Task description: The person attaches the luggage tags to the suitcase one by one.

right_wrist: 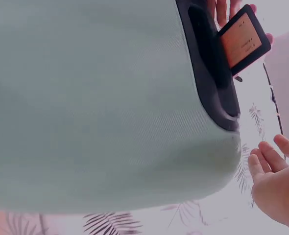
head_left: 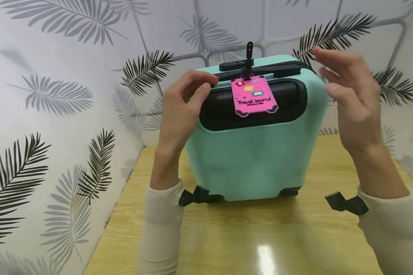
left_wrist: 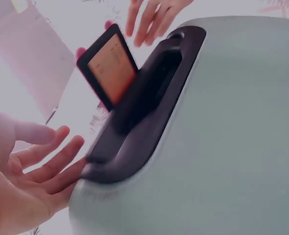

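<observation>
A mint-green suitcase (head_left: 251, 160) stands upright on the wooden table. From its top edge a pink luggage tag (head_left: 252, 103) printed "Travel World" hangs over the black recessed panel (head_left: 290, 101); its black strap (head_left: 249, 53) sticks straight up, the free end loose. At the suitcase's upper left corner is my left hand (head_left: 179, 110), fingers relaxed, with fingertips right at the edge in the left wrist view. My right hand (head_left: 358, 99) hovers beside the upper right corner, loosely bent and holding nothing. Both wrist views show the orange back of the tag (left_wrist: 114, 66).
Black corner feet (head_left: 290, 191) support the suitcase on the table (head_left: 234, 236). Behind stands a wall (head_left: 72, 126) with a feather pattern. Small black devices (head_left: 345, 204) are strapped at both wrists.
</observation>
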`<control>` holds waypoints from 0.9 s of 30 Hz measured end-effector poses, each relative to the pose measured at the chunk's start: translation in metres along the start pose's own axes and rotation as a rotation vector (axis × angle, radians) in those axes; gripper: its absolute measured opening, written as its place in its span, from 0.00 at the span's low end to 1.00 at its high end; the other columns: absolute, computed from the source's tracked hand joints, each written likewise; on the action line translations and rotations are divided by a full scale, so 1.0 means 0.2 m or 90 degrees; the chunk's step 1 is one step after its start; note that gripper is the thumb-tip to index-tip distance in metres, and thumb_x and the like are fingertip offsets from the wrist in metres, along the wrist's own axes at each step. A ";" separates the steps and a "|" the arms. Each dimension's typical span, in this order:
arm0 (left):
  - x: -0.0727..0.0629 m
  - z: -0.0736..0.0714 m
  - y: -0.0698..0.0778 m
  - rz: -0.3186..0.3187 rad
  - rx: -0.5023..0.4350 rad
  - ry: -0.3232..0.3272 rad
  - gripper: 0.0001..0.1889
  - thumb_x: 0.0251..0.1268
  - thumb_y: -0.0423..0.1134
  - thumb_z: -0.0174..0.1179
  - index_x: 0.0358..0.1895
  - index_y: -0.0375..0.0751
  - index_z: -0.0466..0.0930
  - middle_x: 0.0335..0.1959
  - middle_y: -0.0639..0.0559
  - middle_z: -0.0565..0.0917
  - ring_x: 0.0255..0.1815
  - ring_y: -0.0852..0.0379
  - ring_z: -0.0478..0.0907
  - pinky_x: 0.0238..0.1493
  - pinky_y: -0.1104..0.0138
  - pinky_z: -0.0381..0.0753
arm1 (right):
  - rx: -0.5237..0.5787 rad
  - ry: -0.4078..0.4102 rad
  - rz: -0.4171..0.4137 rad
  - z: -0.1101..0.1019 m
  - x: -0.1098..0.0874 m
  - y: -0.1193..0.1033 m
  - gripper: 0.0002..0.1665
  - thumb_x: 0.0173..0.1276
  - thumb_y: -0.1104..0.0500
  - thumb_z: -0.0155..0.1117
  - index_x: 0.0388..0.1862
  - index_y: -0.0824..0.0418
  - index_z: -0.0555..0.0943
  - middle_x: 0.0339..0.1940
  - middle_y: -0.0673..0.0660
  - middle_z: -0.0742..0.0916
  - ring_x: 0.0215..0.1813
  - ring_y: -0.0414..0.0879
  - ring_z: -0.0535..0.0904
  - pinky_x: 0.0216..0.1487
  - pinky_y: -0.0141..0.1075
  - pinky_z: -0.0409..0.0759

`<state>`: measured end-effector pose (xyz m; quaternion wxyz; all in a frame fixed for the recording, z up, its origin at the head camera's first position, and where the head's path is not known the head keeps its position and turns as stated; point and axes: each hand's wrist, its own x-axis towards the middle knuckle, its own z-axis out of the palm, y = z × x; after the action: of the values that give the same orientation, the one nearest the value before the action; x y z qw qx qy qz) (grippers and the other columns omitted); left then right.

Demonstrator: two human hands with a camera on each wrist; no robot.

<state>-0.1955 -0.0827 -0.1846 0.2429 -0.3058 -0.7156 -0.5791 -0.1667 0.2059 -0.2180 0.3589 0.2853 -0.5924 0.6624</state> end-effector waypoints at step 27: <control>-0.42 -0.34 -0.34 -0.130 0.151 0.031 0.19 0.79 0.34 0.58 0.69 0.45 0.79 0.67 0.52 0.81 0.67 0.54 0.78 0.65 0.58 0.78 | -0.231 -0.141 0.183 -0.39 -0.31 0.15 0.32 0.86 0.59 0.37 0.85 0.53 0.56 0.86 0.55 0.61 0.85 0.44 0.53 0.80 0.29 0.48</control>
<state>-0.1869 -0.1717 -0.2748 0.2344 -0.1866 -0.8003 -0.5193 -0.1509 0.2739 -0.2960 0.2390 0.2002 -0.7717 0.5543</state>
